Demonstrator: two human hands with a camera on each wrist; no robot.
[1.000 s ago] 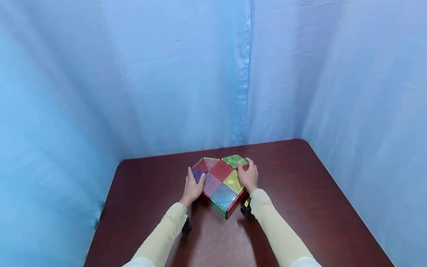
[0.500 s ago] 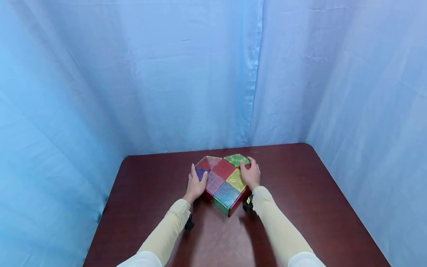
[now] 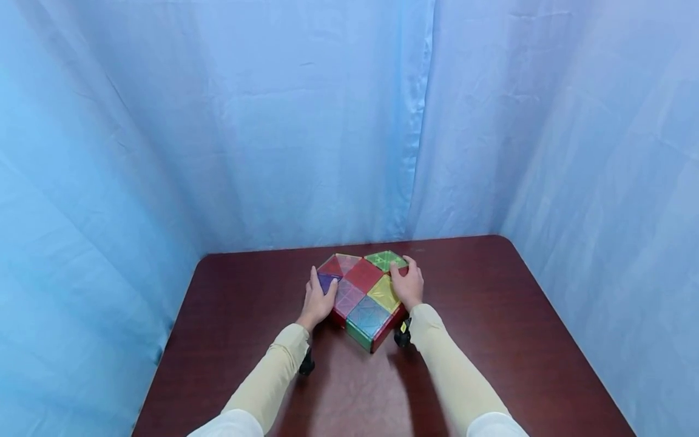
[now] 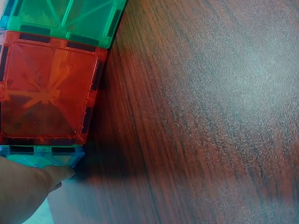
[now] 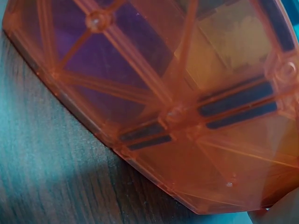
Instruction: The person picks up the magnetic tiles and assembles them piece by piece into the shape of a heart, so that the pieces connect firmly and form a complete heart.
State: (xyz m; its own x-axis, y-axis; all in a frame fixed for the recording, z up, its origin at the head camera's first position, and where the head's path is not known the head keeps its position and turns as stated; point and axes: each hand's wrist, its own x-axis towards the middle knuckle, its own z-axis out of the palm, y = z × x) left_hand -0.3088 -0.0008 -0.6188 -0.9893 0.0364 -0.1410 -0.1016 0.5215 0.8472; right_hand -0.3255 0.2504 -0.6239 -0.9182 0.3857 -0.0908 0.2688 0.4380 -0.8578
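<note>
A heart-shaped box of translucent magnetic tiles (image 3: 364, 275) sits on the table, several colours on top and red and green tiles along its near sides. My left hand (image 3: 318, 303) grips its left side, thumb by the purple tile (image 3: 327, 283). The right hand (image 3: 409, 287) holds the opposite side, its thumb near the green top tiles (image 3: 385, 260). In the left wrist view, a finger touches a blue tile (image 4: 44, 159) beside a red tile (image 4: 49, 93). Orange tile walls (image 5: 135, 88) fill much of the right wrist view, where only a sliver of hand shows.
The dark red-brown wooden table (image 3: 491, 352) extends around the tile box, with its far edge close behind. Light blue curtains (image 3: 306, 121) surround the back and sides. Dark wrist cameras (image 3: 403, 334) hang beneath the sleeves, close to the tabletop.
The head view has shifted slightly, so the scene sits a little differently in frame. Both hands keep their hold, and the tile box shows little or no movement on the table.
</note>
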